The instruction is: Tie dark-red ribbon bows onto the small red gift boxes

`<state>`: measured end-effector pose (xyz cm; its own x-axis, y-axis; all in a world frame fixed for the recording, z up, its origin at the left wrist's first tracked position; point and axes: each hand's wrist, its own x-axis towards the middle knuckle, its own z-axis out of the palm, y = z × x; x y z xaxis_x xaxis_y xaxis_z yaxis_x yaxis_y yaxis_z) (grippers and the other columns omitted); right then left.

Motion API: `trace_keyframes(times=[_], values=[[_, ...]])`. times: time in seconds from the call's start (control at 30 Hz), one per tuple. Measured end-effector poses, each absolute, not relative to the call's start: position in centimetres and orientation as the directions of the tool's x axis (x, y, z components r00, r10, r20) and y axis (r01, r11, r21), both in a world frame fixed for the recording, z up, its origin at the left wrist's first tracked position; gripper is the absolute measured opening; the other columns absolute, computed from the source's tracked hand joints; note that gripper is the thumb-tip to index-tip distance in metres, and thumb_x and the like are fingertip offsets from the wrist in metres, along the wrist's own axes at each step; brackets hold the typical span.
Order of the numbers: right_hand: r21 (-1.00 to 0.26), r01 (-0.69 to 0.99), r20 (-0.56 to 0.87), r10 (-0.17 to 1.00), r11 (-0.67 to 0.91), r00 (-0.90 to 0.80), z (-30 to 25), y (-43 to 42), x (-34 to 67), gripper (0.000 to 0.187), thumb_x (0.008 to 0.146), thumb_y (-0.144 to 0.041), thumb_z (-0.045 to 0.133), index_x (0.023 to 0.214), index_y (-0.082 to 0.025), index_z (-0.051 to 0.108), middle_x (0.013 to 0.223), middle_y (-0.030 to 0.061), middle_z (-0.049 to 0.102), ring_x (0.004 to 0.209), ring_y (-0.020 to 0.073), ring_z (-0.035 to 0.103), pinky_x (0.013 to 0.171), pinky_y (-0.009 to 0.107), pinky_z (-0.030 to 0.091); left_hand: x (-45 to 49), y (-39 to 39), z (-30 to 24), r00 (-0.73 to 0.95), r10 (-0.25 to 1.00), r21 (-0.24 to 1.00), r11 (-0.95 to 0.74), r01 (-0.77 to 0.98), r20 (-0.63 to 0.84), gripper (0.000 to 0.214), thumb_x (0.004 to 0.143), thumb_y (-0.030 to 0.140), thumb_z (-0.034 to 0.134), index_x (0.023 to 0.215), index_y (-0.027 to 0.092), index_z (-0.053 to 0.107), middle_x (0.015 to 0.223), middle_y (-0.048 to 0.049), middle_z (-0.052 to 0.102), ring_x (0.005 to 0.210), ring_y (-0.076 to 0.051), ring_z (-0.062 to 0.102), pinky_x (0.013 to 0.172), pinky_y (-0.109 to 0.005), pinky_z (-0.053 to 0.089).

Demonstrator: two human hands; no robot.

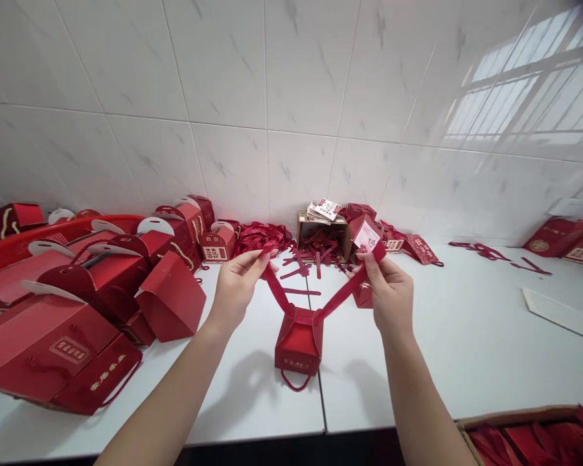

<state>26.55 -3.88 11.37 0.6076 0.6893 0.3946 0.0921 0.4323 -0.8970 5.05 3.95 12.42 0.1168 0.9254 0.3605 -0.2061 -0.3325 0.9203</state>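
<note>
A small red gift box (298, 353) stands on the white table in front of me, with a cord loop lying at its near side. A red ribbon (342, 294) runs through its top, and its two ends spread upward in a V. My left hand (238, 285) pinches one end of the ribbon between thumb and fingers. The other end is pinched in my right hand (391, 288). Both hands are raised above the box, one to each side, and the ribbon looks taut.
Many folded red boxes (170, 298) crowd the left side, by a red basket rim (116, 223). Behind are a ribbon heap (262, 238) and an open carton (344, 236) of red strips. A white strip (561, 314) lies right; a carton (529, 414) of red pieces stands bottom right.
</note>
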Motion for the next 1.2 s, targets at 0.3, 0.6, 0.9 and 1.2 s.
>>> trace_keyframes(times=[0.3,0.6,0.9,1.2], values=[[-0.886,-0.167,0.364,0.873,0.432,0.326,13.7,-2.9,24.3,0.032,0.078,-0.048,0.066,0.086,-0.018,0.072,0.068,0.0016,0.067,0.068,0.0156,0.064,0.070,0.030,0.051,6.9,2.9,14.5,0.299,0.898,0.909,-0.208,-0.362,0.324,0.031,0.076,0.044,0.067,0.077,0.014,0.074,0.071,-0.0063,0.070,0.072,-0.018,0.064,0.074,-0.029,0.048],[-0.905,-0.192,0.326,0.909,0.380,0.259,15.2,-1.4,22.6,0.034,0.073,-0.045,0.071,0.084,-0.013,0.069,0.055,-0.0029,0.059,0.043,0.0074,0.052,0.048,0.021,0.043,6.9,2.2,15.4,0.292,0.854,0.890,-0.349,-0.294,0.431,0.024,0.080,0.039,0.066,0.079,0.016,0.072,0.063,-0.0027,0.065,0.068,-0.016,0.061,0.077,-0.029,0.047],[-0.900,-0.050,0.425,0.896,0.434,0.129,15.6,-2.0,21.5,0.019,0.070,-0.033,0.069,0.080,-0.016,0.070,0.058,-0.0024,0.061,0.048,0.0080,0.049,0.047,0.021,0.040,6.9,2.1,16.4,0.425,0.753,0.812,-0.580,0.069,0.502,0.025,0.078,0.033,0.066,0.059,0.017,0.065,0.056,-0.0006,0.061,0.057,-0.013,0.055,0.056,-0.023,0.043],[-0.854,0.055,0.519,0.853,0.517,0.049,13.7,-1.5,22.5,0.019,0.083,-0.037,0.061,0.084,-0.020,0.070,0.065,-0.0009,0.062,0.056,0.0101,0.054,0.054,0.023,0.046,6.2,3.2,15.2,0.570,0.743,0.886,-0.461,0.056,0.351,0.018,0.079,0.028,0.063,0.066,0.016,0.068,0.064,-0.0011,0.061,0.063,-0.014,0.053,0.060,-0.023,0.041]])
